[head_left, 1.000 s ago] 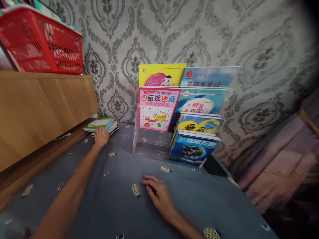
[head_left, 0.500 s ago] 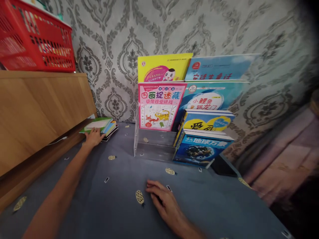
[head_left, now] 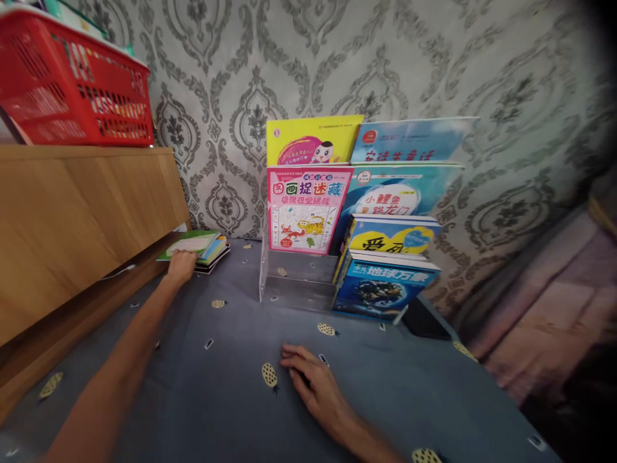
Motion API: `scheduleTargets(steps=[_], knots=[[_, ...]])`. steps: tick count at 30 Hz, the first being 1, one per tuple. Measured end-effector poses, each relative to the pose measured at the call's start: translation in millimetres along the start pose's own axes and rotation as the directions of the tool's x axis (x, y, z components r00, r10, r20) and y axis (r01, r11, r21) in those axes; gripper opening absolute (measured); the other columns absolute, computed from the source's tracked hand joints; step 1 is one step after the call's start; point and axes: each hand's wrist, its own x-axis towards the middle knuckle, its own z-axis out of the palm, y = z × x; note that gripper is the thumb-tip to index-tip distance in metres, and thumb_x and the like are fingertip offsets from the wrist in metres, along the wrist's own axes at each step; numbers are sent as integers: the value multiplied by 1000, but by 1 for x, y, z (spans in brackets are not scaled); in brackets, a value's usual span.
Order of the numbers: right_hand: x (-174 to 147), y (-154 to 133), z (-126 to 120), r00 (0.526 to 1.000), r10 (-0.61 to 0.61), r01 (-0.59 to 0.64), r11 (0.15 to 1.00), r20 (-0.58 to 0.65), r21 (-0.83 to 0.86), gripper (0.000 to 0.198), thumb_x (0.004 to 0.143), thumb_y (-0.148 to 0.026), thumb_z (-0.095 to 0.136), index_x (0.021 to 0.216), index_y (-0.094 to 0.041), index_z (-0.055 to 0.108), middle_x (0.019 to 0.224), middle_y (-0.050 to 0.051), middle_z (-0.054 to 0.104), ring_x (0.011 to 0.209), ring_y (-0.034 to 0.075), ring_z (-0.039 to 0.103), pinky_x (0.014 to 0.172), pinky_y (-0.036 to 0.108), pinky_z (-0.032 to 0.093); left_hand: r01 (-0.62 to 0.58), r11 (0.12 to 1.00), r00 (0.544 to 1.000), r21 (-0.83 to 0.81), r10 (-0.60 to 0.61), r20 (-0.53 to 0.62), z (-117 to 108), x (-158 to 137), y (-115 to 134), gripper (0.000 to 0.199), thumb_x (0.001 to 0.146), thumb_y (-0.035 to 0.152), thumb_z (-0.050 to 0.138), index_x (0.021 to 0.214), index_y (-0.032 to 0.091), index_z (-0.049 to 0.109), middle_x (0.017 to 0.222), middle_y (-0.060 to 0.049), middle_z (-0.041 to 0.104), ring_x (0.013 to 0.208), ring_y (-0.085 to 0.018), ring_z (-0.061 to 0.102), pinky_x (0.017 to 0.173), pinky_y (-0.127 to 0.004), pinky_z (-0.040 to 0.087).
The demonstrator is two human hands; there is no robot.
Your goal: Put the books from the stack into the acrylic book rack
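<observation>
At the far left, my left hand (head_left: 182,265) is closed at the near edge of a green-covered book (head_left: 193,243), which lies on top of a small stack. Its fingertips are partly hidden, but they seem to grip that book. My right hand (head_left: 313,382) rests on the dark blue cloth, fingers loosely stretched, holding nothing. Beyond it stands a clear tiered rack (head_left: 299,292) with several picture books. A pink book (head_left: 308,212) leans in its left side below a yellow book (head_left: 289,138). On the right is a blue book (head_left: 380,292) with a globe picture.
A wooden cabinet (head_left: 91,206) borders the left side and carries a red plastic basket (head_left: 116,96). Right of the rack lies a dark phone-like slab (head_left: 427,321). Patterned wallpaper (head_left: 216,128) rises behind, and a pinkish curtain (head_left: 535,308) hangs at the right.
My left hand's fingers, spread over the green book before, have curled in at its near edge. My right hand has stayed almost still. The view has shifted slightly.
</observation>
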Motion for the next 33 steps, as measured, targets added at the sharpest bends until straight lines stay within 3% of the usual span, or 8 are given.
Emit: scheduleTargets(steps=[10,15,19,23,26,30,33], knots=[[2,-1,-2,999,11,-11,1000,31,-7,31,96,-18,45,108,-21,73,129,14,67,120,26,65,102,47,53,-3,1000,1000,19,3,2,-16,-6,-1,39,95,20,32,106,10,69,105,-24,71,100,-36,67,84,-44,48],[4,-7,-4,1000,20,-20,1000,25,17,33,93,-15,45,107,-23,74,127,13,69,115,25,67,100,46,54,-39,999,999,15,40,-20,-13,-17,6,35,98,30,37,114,15,65,116,-21,69,113,-35,61,91,-44,48],[5,-9,-5,1000,14,-14,1000,21,12,32,94,-16,45,106,-22,74,125,13,69,115,25,67,99,45,54,20,999,999,32,-19,-35,0,-28,7,39,95,26,41,129,13,56,130,-22,63,123,-37,55,101,-51,41],[5,-9,-5,1000,8,-8,1000,15,7,32,93,-15,45,105,-21,74,125,14,69,117,26,67,100,46,54,121,992,993,39,-120,-19,7,-32,-1,48,91,8,32,134,8,52,130,-26,61,121,-39,57,100,-57,40],[5,-9,-5,1000,7,-7,1000,11,25,31,93,-15,46,105,-22,74,126,14,69,117,26,67,100,46,54,104,994,995,40,-104,-1,3,-33,-6,49,88,5,30,128,9,58,123,-25,66,114,-37,62,98,-55,40],[5,-8,-5,1000,4,-5,1000,28,29,32,94,-15,45,106,-22,74,127,13,68,119,25,66,101,45,53,45,998,999,48,-45,10,-4,-38,-2,41,92,13,33,119,13,64,115,-22,69,108,-36,64,97,-51,42],[5,-6,-4,1000,-6,5,1000,27,20,33,94,-15,45,106,-22,74,127,13,68,120,25,65,102,45,53,31,998,1000,58,-31,-2,-4,-45,6,44,94,17,31,128,12,60,122,-24,66,116,-38,60,98,-52,41]])
